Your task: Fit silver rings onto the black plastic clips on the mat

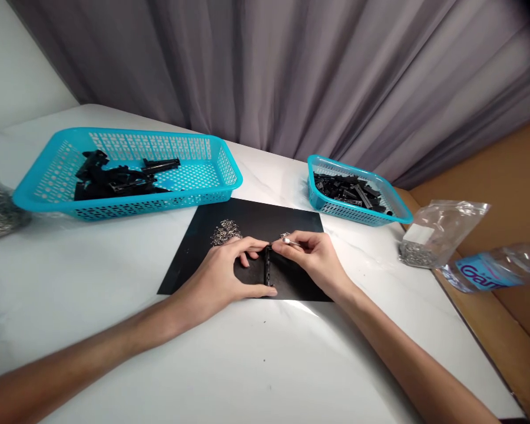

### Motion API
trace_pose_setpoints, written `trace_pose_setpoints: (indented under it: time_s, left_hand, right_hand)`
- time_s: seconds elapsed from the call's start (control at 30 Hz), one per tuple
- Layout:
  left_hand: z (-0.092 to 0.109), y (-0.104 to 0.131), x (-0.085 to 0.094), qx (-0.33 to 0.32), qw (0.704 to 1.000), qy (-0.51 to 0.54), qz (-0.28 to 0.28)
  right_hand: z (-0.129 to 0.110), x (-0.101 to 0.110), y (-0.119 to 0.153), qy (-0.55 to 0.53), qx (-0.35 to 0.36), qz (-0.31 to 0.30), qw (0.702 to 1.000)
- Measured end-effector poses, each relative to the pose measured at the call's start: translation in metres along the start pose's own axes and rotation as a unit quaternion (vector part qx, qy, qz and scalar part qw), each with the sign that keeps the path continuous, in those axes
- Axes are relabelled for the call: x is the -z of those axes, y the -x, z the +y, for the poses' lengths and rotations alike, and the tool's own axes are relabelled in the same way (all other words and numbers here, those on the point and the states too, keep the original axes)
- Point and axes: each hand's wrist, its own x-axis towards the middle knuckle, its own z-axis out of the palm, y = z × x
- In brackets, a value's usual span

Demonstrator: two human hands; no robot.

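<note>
forearms (145,327) slant inward; the left hand (216,268) arches wide, the right hand (313,253) curls into a pinch

The slim part (267,269) looks plastic, the small pieces (225,233) shiny metal, the tabletop (92,265) glossy, the curtain (256,70) cloth.

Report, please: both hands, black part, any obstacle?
Left hand holding black part over mat. Right hand at its far end, holding thin rod. Metal pieces beyond left hand, apparently not blocking.

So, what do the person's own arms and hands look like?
The left hand and right hand are ungloved, with no rings or bracelets visible. The left forearm and right forearm are bare, with no sleeve or watch in view.
</note>
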Motion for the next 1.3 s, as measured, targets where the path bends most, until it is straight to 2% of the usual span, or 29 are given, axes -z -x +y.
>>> trace_pose_setpoints:
  time_s: [0.23, 0.37, 0.57, 0.63, 0.9, 1.1, 1.3]
  left_hand:
    - [-0.002, -0.001, 0.002, -0.032, 0.999, -0.03, -0.007]
    - [-0.001, 0.0, 0.002, -0.03, 0.999, -0.04, -0.01]
    - [-0.001, 0.001, 0.003, -0.022, 0.999, -0.036, -0.019]
    - [-0.001, 0.0, 0.003, -0.023, 0.999, -0.034, -0.02]
    - [0.0, 0.0, 0.004, -0.018, 0.999, -0.034, -0.022]
    - [0.0, -0.001, 0.003, -0.018, 0.999, -0.029, -0.018]
    - [0.003, -0.001, 0.004, -0.015, 0.999, -0.029, -0.012]
  right_hand:
    - [-0.006, 0.001, -0.004, 0.069, 0.002, -0.01, 0.998]
    - [-0.008, 0.002, -0.001, 0.152, 0.013, -0.008, 0.988]
    - [-0.018, 0.02, 0.012, 0.254, 0.158, -0.031, 0.954]
    - [-0.018, 0.023, 0.014, 0.276, 0.187, -0.028, 0.943]
    - [-0.011, 0.016, 0.013, 0.293, 0.222, -0.03, 0.929]
    - [-0.008, 0.016, 0.014, 0.324, 0.28, -0.031, 0.903]
    - [-0.008, 0.017, 0.013, 0.316, 0.304, -0.032, 0.898]
